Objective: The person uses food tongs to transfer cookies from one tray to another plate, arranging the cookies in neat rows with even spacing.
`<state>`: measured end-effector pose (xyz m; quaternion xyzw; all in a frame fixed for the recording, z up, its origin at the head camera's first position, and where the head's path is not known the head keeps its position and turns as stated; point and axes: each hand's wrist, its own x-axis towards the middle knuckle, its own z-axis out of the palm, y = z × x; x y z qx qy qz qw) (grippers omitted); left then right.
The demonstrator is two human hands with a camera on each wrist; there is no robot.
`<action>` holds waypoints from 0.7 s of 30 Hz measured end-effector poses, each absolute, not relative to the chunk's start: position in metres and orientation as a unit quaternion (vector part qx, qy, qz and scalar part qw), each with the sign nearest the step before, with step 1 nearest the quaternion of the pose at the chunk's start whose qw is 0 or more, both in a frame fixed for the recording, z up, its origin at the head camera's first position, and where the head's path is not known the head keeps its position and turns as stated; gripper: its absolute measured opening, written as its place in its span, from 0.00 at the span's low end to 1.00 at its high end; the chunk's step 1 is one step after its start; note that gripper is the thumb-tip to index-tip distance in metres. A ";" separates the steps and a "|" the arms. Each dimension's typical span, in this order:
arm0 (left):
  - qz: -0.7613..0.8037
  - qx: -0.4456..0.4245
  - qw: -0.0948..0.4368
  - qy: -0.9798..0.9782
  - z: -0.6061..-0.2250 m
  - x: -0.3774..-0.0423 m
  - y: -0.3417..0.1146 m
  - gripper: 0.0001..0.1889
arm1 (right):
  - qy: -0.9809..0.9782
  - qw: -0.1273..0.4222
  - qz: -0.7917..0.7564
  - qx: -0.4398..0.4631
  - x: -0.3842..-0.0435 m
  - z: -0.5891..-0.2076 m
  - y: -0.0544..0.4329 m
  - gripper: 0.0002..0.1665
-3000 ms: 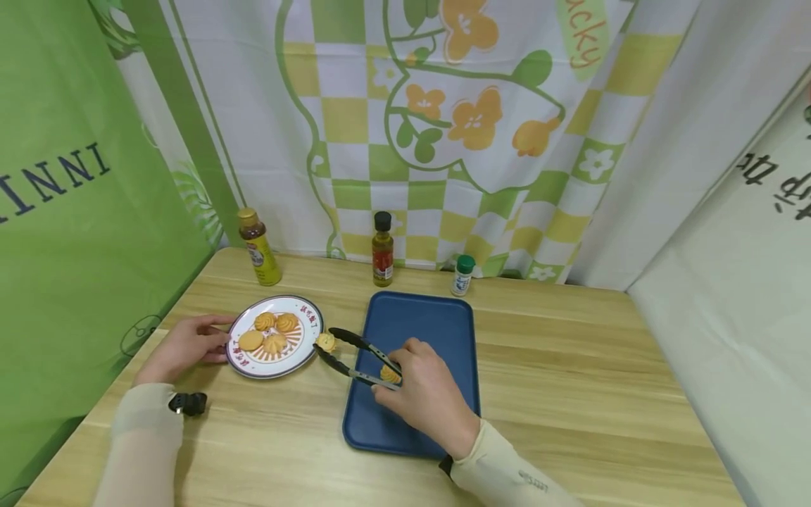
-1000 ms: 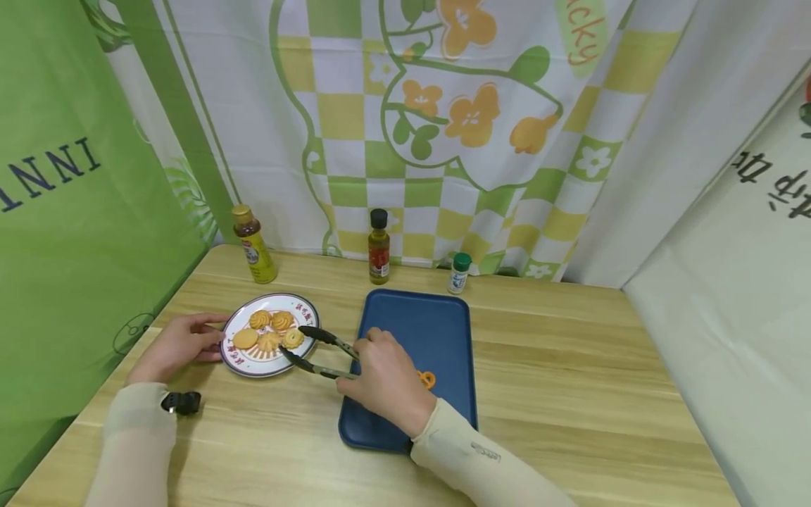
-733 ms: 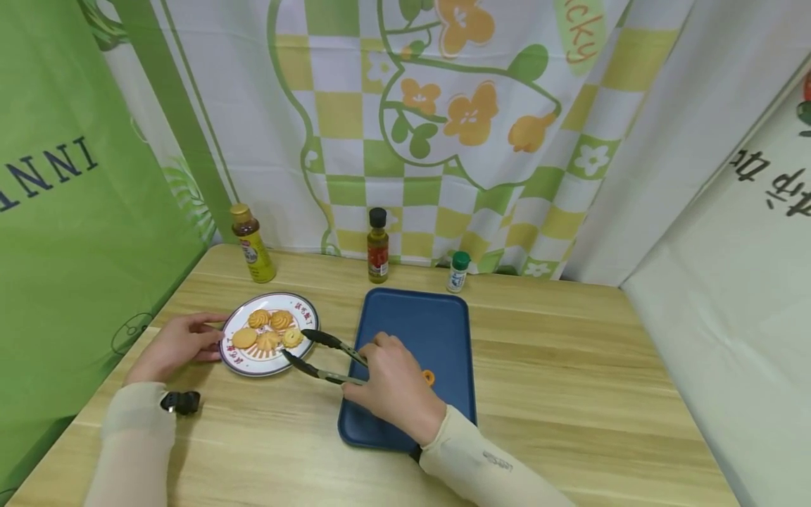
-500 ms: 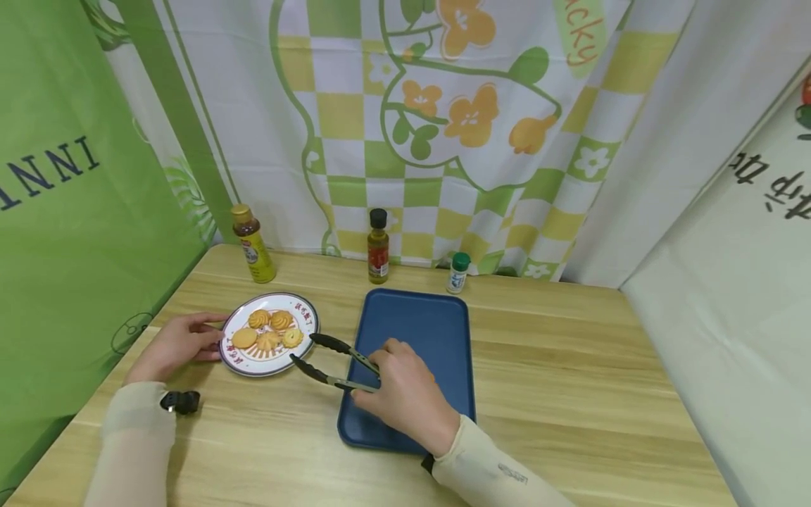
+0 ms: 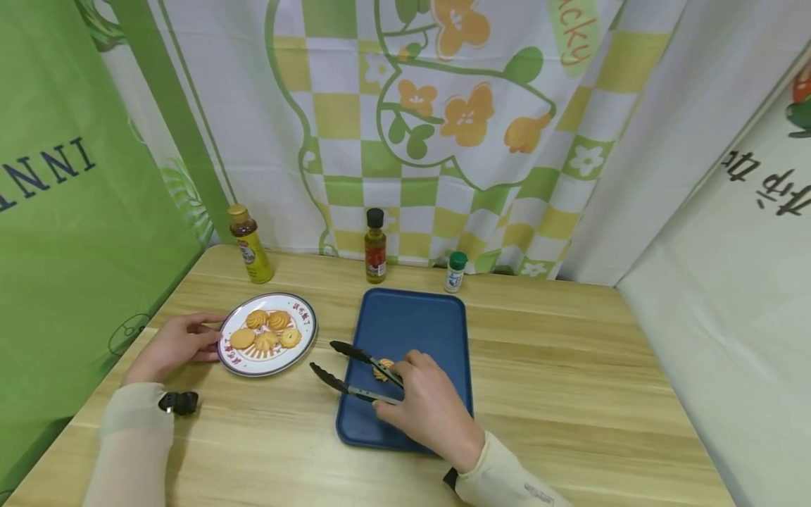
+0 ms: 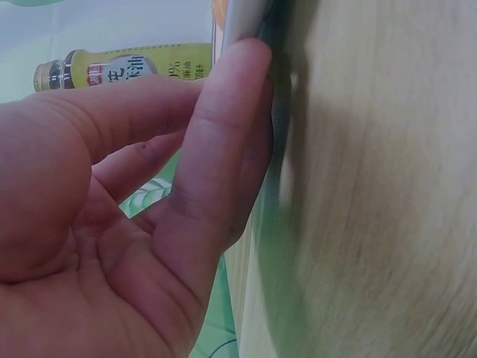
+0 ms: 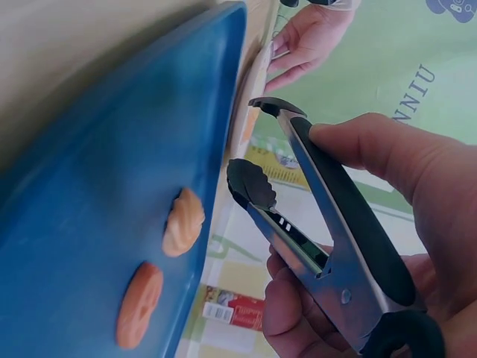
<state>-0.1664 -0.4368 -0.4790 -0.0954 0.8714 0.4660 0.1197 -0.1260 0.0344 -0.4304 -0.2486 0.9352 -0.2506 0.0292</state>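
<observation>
My left hand [image 5: 177,345] holds the near-left rim of a white plate [image 5: 304,345], fingertips right at its edge in the left wrist view. On the plate lie several cookies, among them a pale round one [image 5: 290,339] at the right. My right hand [image 5: 434,405] grips black-tipped metal tongs [image 7: 358,224]; their arms are spread with nothing between the tips. The tongs reach over the left edge of a blue tray [image 5: 415,317]. A ridged cookie [image 7: 184,222] and an orange-brown piece [image 7: 139,306] lie on the tray; my right hand hides the latter in the head view.
Along the back of the wooden table [image 5: 557,359] stand a yellow-labelled bottle [image 5: 253,253], a red-labelled oil bottle [image 5: 375,253] and a green-capped shaker [image 5: 455,272]. A patterned curtain [image 5: 418,197] hangs behind them.
The pale cookie went from the tongs onto the plate and was let go. The tongs then drew back to the right, over the tray. My left hand has stayed at the plate's rim.
</observation>
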 end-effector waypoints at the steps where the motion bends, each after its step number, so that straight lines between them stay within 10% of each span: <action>1: 0.465 -0.095 0.119 0.872 -0.479 -0.166 -0.437 0.28 | 0.936 0.030 -0.250 -0.247 -0.126 -0.431 0.037 0.30; 21: 0.460 -0.101 0.117 0.874 -0.479 -0.165 -0.437 0.28 | 0.950 -0.022 -0.229 -0.212 -0.118 -0.435 0.082 0.31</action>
